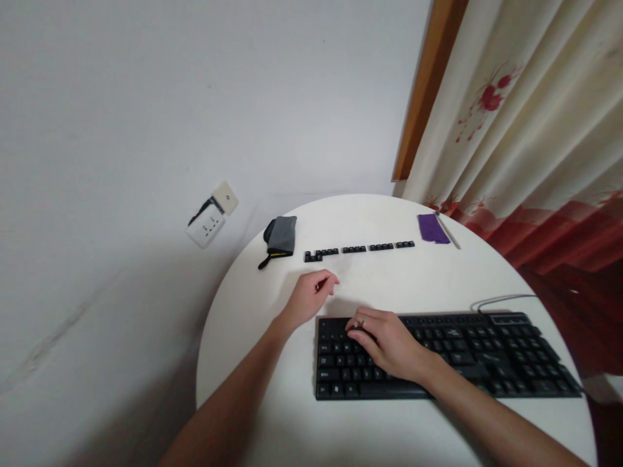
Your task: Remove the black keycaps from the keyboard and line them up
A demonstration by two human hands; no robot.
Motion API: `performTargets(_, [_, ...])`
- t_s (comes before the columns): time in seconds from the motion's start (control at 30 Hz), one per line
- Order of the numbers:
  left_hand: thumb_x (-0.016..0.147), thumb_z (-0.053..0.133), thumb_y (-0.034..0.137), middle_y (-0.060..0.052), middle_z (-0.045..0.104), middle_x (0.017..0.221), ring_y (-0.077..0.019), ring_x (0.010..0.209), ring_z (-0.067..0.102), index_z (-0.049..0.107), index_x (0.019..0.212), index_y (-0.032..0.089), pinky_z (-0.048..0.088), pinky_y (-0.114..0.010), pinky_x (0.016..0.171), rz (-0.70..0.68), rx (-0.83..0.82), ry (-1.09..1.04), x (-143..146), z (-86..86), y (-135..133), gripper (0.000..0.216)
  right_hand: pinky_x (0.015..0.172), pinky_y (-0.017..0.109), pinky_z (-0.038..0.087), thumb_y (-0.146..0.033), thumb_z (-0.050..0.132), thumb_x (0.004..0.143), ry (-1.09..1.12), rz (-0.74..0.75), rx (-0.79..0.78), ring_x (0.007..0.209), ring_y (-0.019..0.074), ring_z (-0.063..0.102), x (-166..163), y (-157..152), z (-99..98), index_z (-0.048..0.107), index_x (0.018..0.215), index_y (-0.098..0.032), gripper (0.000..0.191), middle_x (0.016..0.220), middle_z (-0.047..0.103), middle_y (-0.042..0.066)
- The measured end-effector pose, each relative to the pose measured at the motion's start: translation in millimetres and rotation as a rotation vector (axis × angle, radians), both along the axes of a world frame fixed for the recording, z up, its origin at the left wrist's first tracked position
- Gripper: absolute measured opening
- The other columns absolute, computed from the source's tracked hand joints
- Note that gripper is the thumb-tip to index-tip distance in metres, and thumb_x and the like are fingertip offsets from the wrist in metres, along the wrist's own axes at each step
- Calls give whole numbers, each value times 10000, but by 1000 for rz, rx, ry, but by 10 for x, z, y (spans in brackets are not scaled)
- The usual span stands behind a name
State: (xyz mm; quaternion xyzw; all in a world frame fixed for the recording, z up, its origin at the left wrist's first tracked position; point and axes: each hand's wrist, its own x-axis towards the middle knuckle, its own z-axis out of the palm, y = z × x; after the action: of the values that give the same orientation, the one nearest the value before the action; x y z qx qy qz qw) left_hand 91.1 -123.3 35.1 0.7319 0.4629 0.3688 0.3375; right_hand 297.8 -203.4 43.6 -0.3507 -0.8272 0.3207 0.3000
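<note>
A black keyboard lies on the white round table. My right hand, a ring on one finger, rests over its upper left part. Thumb and fingertips there are drawn together among the keys; what is between them, if anything, I cannot make out. Just beyond the keyboard's upper left corner, my left hand hovers with curled fingers, and nothing shows in them. Past it, loose black keycaps form a row in small groups, with a few at the left end set slightly nearer.
A grey pouch with a dark strap sits at the table's far left. On the far right are a purple cloth and a thin stick-like tool. A cable leaves the keyboard's back. Wall and curtain border the table.
</note>
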Motion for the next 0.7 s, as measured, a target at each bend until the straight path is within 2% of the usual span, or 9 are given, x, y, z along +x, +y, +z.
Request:
performTargets(0.1, [919, 503, 288, -2, 620, 627, -125, 564, 524, 698, 798, 171, 364, -215, 538, -3, 18, 35, -10, -10, 1, 257, 780, 294, 468, -264, 441, 1006, -36, 27, 5, 838, 184, 615, -41, -28, -35, 653, 988, -197, 223, 915, 653, 59])
performTargets(0.33, [925, 488, 306, -18, 639, 654, -140, 597, 562, 693, 820, 172, 400, -225, 568, -16, 15, 74, -6, -21, -9, 267, 754, 306, 454, -287, 467, 993, 90, -206, -84, 797, 197, 589, -97, 9, -107, 604, 812, -198, 244, 821, 635, 44])
performTargets(0.53, [922, 505, 294, -14, 649, 657, -139, 599, 565, 707, 822, 178, 392, -224, 559, -30, 44, 70, -5, -15, -18, 254, 678, 284, 433, -346, 464, 990, 128, -287, -233, 693, 181, 581, -89, 50, -171, 612, 734, -195, 332, 708, 636, 10])
performTargets(0.7, [925, 515, 290, -8, 650, 648, -132, 578, 549, 711, 817, 177, 382, -220, 546, -34, 35, 64, -3, -16, -29, 251, 658, 273, 456, -401, 478, 975, 297, -354, -364, 682, 178, 604, -50, 132, -240, 666, 736, -180, 376, 707, 675, 25])
